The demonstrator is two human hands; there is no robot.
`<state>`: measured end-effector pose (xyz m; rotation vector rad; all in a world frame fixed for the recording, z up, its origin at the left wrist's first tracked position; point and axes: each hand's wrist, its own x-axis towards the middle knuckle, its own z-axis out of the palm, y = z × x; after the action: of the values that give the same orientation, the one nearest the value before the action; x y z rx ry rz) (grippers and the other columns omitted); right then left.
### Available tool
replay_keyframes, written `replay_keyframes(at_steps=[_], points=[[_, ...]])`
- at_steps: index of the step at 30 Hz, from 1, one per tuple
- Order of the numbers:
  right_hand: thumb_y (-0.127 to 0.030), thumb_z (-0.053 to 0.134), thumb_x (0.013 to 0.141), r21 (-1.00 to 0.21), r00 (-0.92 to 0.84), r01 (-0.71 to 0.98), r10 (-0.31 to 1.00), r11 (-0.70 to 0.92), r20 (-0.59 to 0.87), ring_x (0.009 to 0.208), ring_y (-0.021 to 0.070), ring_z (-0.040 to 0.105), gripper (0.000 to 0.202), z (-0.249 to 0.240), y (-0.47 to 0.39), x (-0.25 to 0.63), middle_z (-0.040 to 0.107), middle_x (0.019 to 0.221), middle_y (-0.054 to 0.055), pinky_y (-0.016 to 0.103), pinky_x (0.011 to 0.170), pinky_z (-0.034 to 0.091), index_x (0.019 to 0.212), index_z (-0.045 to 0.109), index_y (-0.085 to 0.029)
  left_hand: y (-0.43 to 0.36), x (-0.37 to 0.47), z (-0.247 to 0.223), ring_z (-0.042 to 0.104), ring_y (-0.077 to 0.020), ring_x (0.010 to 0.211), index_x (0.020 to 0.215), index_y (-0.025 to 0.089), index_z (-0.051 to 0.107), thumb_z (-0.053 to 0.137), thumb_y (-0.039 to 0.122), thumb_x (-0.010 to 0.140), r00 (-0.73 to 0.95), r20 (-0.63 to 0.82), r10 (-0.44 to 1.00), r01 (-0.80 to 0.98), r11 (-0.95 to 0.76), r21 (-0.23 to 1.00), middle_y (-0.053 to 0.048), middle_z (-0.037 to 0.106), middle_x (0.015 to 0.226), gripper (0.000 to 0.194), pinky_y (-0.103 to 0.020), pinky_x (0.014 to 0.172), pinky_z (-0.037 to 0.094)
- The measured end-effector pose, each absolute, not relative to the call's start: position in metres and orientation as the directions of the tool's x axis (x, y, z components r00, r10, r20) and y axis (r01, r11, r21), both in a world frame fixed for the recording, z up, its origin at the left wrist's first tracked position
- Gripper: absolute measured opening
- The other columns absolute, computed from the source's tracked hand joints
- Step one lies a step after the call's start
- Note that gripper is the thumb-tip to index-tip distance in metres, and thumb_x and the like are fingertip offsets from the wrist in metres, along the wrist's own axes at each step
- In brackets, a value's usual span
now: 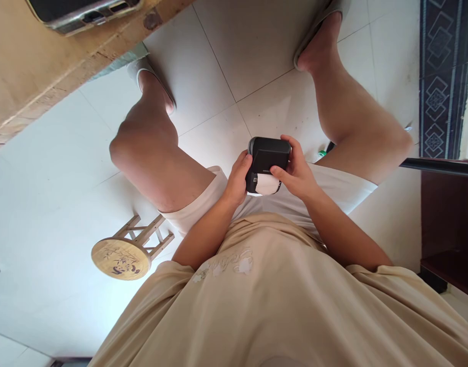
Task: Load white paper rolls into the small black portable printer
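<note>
Between my two hands is a small black box-shaped device (270,153) with rounded edges, held above my lap. A white, smooth part (267,184) covers much of its lower end, and a small square mark shows beside it. I cannot tell exactly what kind of device it is. My left hand (238,177) grips its left side, thumb along the edge. On the right, my right hand (295,171) wraps the other side, its thumb lying over the front near the white part. The other fingers are partly hidden behind the device.
A wooden table edge (84,66) juts in at the upper left with a dark phone-like object (84,15) on it. A small round wooden stool (121,258) stands at left on the tiled floor (234,61). A green-capped item (321,154) is partly hidden by my right leg.
</note>
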<state>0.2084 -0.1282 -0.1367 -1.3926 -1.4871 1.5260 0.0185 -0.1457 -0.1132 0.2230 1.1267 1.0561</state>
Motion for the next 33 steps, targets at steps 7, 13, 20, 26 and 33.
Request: replay_keyframes(at_steps=[7,13,20,26,33], points=[[-0.057,0.081,0.092,-0.835,-0.377,0.525,0.924,0.165,-0.055,0.149,0.0367,0.061,0.078,-0.103,-0.120,0.227,0.057,0.164,0.016,0.054,0.107,0.067,0.160,0.052,-0.032,-0.143,0.023,-0.117,0.076,-0.0233,0.094,0.091,0.022,0.076,0.085,0.075,0.088,-0.004,-0.649,0.761,-0.625,0.505,0.595,-0.001,0.076,0.085,0.054,-0.034,0.084,0.059],[-0.049,0.076,0.092,-0.709,-0.401,0.639,0.916,0.300,0.027,0.139,0.0365,0.066,0.074,-0.087,-0.121,0.218,0.059,0.157,0.018,0.051,0.094,0.070,0.160,0.054,-0.027,-0.143,0.021,-0.116,0.068,-0.0154,0.080,0.085,0.020,0.075,0.083,0.056,0.098,-0.074,-0.652,0.754,-0.667,0.449,0.595,0.001,0.073,0.082,0.039,-0.027,0.077,0.055],[-0.037,0.067,0.103,-0.582,-0.202,0.719,0.916,0.380,0.347,0.054,0.0177,0.056,0.014,-0.075,-0.113,0.205,0.057,0.064,-0.005,0.035,0.061,0.054,0.113,0.068,-0.028,-0.144,0.020,-0.115,0.071,-0.0213,0.082,0.098,0.023,0.076,0.089,0.071,0.080,0.052,-0.628,0.777,-0.674,0.491,0.552,-0.001,0.073,0.084,0.053,-0.033,0.076,0.057],[-0.022,0.062,0.102,-0.522,-0.276,0.724,0.882,0.452,0.381,0.065,0.0187,0.069,0.012,-0.064,-0.109,0.194,0.076,0.079,0.001,0.034,0.062,0.051,0.099,0.072,-0.027,-0.142,0.018,-0.105,0.063,-0.0171,0.070,0.098,0.023,0.071,0.100,0.063,0.063,0.073,-0.651,0.755,-0.579,0.564,0.589,0.002,0.068,0.078,0.061,-0.030,0.065,0.050],[-0.024,0.061,0.103,-0.268,-0.333,0.924,0.919,0.273,-0.211,0.091,0.0234,0.079,0.031,-0.046,-0.102,0.185,0.086,0.122,0.005,0.033,0.064,0.041,0.124,0.083,-0.028,-0.143,0.015,-0.106,0.060,-0.0173,0.082,0.100,0.023,0.067,0.090,0.050,0.070,0.098,-0.631,0.770,-0.471,0.594,0.652,0.003,0.066,0.085,0.046,-0.030,0.076,0.047]])
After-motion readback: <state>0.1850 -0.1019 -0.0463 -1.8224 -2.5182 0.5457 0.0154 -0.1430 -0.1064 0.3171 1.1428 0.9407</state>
